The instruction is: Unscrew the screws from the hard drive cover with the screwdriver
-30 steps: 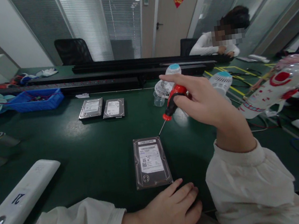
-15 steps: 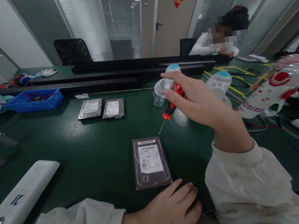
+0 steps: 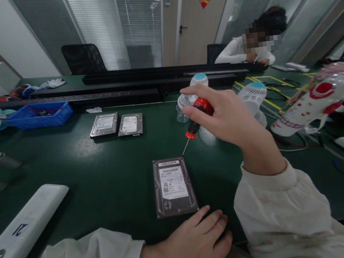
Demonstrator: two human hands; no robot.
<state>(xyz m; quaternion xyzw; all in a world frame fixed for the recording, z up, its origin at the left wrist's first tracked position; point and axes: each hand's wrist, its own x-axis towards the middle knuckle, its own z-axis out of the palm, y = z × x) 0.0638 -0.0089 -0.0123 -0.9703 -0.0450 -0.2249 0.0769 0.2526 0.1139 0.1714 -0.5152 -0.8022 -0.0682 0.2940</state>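
Observation:
A hard drive (image 3: 173,187) with a white label lies flat on the green table in front of me. My right hand (image 3: 220,112) is closed around the red and black handle of a screwdriver (image 3: 192,127). The tilted shaft runs down to the left, and its tip meets the drive's far right corner; a screw there is too small to make out. My left hand (image 3: 193,241) lies flat by the drive's near edge, fingers stretched to the right, its index fingertip close to the near right corner. It holds nothing.
Two more hard drives, a left one (image 3: 104,124) and a right one (image 3: 130,125), lie farther back. A blue bin (image 3: 40,116), a white device (image 3: 27,228), small white fans (image 3: 251,96) and a white bottle (image 3: 304,106) stand around. Across the table sits a person (image 3: 255,39).
My right hand has turned and shifted slightly left on the screwdriver handle, whose upper end moved a little left. The tip stays at the drive's corner. My left hand has not moved.

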